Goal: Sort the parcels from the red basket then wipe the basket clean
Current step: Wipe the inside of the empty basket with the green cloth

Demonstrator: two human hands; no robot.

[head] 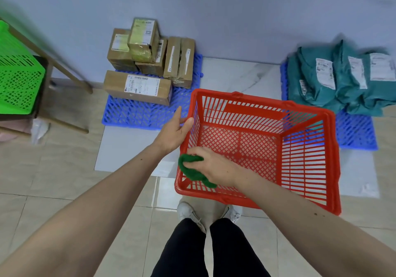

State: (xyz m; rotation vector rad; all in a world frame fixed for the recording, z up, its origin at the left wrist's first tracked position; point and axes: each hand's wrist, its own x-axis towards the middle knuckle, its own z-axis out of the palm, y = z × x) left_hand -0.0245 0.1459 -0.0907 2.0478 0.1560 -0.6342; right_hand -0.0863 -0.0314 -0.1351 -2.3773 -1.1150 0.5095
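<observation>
Red basket (300,148) on the tiled floor (64,169), emptied, near edge under a green cloth (194,170).
Left hand (174,131): fingers curled on the basket's left rim. Right hand (214,165): fingers bunched round the cloth at the near-left corner. Two blue mats: left mat (137,113) carries five cardboard boxes (137,88), right mat (355,131) a heap of teal mailer bags (321,88), count unclear. Bare floor strip between mats.
</observation>
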